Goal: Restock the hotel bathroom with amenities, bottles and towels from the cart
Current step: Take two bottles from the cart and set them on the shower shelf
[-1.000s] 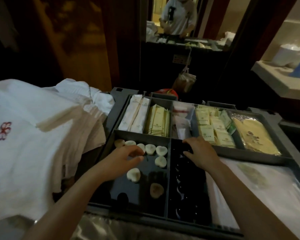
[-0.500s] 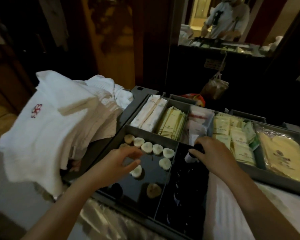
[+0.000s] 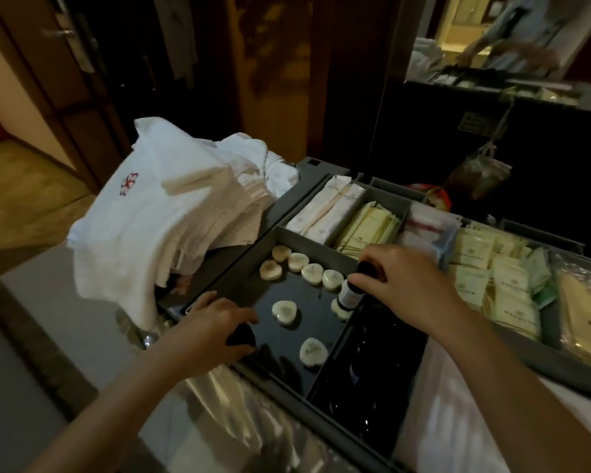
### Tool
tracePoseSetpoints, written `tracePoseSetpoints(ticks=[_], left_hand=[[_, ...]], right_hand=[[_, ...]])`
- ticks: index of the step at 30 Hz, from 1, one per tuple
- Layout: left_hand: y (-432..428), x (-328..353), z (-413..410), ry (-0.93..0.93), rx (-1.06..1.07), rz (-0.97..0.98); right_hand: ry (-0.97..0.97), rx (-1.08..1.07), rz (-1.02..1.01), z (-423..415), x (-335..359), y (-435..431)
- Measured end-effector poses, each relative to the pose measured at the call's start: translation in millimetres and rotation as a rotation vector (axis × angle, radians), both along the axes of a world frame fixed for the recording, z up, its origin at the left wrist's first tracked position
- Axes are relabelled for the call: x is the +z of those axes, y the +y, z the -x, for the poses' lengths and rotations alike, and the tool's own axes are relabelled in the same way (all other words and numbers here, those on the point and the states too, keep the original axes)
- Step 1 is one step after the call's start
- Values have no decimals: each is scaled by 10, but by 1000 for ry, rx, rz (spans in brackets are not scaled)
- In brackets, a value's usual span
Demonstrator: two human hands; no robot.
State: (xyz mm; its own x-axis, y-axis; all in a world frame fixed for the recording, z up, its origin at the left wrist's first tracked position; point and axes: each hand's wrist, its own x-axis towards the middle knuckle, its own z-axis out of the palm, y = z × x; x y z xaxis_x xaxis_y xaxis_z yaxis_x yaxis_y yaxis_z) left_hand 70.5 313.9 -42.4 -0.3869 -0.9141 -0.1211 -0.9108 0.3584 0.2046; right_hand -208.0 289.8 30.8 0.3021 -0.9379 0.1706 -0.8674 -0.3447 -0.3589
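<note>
In the near compartments of the grey plastic cart tray (image 3: 307, 244), the right hand (image 3: 410, 288) pinches a small white dark-capped bottle (image 3: 347, 295) upright while the left hand (image 3: 212, 326) grips a small dark object (image 3: 241, 336), so bottle-picking seems in hand, and next comes lifting both clear.

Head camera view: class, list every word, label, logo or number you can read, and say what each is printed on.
Nothing reads clearly.
White towel: red embroidered emblem, no legible letters.
Small bottle in right hand: label too small.
Yellow sachets: crest and print, blurred.
White packets: print blurred.
Wall sign: blurred.
</note>
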Motion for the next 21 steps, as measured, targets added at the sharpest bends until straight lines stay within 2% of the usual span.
tracePoseSetpoints(ticks=[6,11,15,21], left_hand=[[29,49,-7,38,38,102],[171,386,-143,197,157,241],[446,737,-427,221,257,319],[1088,1025,-1022,149,512,287]], right_hand=[[14,90,2,-137,6,-93],[43,187,50,-409,82,-177],[34,298,92,-725,207,-209],[19,559,65,-1478,395,-60]])
